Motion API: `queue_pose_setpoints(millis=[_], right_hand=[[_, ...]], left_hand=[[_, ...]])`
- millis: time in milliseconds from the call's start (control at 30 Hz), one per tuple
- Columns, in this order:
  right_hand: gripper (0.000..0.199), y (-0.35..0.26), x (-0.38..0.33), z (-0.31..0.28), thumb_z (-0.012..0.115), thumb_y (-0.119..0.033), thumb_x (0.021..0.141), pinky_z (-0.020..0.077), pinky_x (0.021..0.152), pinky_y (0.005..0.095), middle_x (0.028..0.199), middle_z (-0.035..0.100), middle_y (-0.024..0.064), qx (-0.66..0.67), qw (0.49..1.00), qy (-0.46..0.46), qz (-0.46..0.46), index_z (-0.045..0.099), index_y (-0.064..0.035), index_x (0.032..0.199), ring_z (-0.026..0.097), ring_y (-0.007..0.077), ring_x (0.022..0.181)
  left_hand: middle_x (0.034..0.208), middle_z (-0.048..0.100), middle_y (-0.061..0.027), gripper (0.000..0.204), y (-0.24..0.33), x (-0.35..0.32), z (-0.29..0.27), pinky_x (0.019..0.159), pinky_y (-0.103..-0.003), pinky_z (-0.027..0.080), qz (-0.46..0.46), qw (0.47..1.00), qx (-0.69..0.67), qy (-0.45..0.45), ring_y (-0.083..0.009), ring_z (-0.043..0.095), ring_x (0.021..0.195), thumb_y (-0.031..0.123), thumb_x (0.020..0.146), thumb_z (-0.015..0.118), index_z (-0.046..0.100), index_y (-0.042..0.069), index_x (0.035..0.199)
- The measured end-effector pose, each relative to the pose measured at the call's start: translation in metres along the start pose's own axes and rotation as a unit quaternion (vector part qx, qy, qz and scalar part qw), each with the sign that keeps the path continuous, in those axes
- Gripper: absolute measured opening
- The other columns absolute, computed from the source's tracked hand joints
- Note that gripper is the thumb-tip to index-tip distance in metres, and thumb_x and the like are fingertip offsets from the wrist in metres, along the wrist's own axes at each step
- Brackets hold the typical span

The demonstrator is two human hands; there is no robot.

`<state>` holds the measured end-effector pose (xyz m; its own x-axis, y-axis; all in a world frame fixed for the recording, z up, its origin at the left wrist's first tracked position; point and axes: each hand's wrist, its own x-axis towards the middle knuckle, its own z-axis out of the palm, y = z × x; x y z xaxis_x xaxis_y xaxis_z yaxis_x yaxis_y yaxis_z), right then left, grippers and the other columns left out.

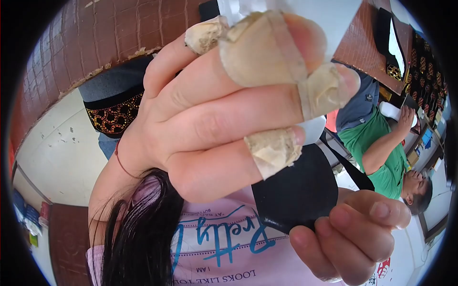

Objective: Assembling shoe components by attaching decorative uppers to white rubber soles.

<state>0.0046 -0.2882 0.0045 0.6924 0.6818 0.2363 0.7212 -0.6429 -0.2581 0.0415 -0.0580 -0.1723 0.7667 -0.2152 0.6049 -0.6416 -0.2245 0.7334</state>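
left hand (214,124) curled, taped fingertips (272,150) clamping black piece (296,190) | right hand (353,233) pinching near edge | risk: slipping off slick tape

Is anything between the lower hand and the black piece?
Nothing visible. The right hand already pinches the black piece at its lower edge. The left hand, with its fingertips taped, covers the piece's upper part and grips a white sheet.

The left hand (229,109), held close to the lens, hides most of the white piece (329,19) it grips, while the right hand (353,238) covers the black piece's (296,190) lower corner and is cut off below.
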Motion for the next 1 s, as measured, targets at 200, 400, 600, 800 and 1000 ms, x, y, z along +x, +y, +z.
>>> queue_pose_setpoints(millis=[200,400,600,800,1000], right_hand=[[0.009,0.021,0.021,-0.003,0.070,-0.016,0.073,0.0414,0.081,0.0366,0.078,0.056,-0.0054,0.003,1.000,0.001,0.004,0.064,-0.0194,0.078,0.053,0.0110,0.075],[0.009,-0.012,0.038,0.047,0.071,-0.016,0.073,0.0416,0.081,0.0359,0.078,0.057,-0.0054,0.006,1.000,0.002,0.003,0.064,-0.0189,0.078,0.053,0.0110,0.076],[0.009,-0.005,0.041,0.038,0.071,-0.016,0.073,0.0418,0.080,0.0352,0.079,0.058,-0.0053,0.011,1.000,-0.002,0.011,0.063,-0.0184,0.078,0.054,0.0110,0.076],[0.010,-0.012,0.059,0.058,0.071,-0.015,0.072,0.0420,0.079,0.0346,0.079,0.059,-0.0052,0.024,0.999,-0.014,0.023,0.063,-0.0178,0.078,0.054,0.0109,0.076],[0.010,0.005,0.061,0.052,0.072,-0.015,0.072,0.0422,0.078,0.0339,0.079,0.060,-0.0052,0.022,0.999,-0.006,0.028,0.063,-0.0173,0.078,0.055,0.0109,0.076]], left_hand=[[0.139,0.045,-0.0013,0.052,-0.008,-0.005,-0.004,0.097,-0.027,0.039,0.010,1.000,-0.001,0.009,-0.0163,0.045,0.118,0.015,0.083,0.067,0.044,0.013,0.130],[0.140,0.044,0.0002,0.053,-0.014,-0.011,-0.008,0.096,-0.026,0.040,0.020,1.000,0.001,0.021,-0.0149,0.044,0.118,0.013,0.083,0.066,0.042,0.013,0.130],[0.141,0.043,0.0018,0.053,-0.014,-0.018,-0.016,0.095,-0.025,0.041,0.025,0.999,-0.003,0.029,-0.0134,0.044,0.117,0.011,0.084,0.065,0.041,0.014,0.131],[0.142,0.042,0.0033,0.054,-0.013,-0.011,-0.010,0.094,-0.023,0.042,0.018,0.999,-0.011,0.034,-0.0120,0.044,0.116,0.009,0.084,0.064,0.040,0.015,0.132],[0.143,0.041,0.0049,0.055,-0.021,-0.013,-0.009,0.093,-0.022,0.043,0.036,0.998,-0.014,0.041,-0.0106,0.044,0.116,0.007,0.085,0.063,0.038,0.015,0.133]])
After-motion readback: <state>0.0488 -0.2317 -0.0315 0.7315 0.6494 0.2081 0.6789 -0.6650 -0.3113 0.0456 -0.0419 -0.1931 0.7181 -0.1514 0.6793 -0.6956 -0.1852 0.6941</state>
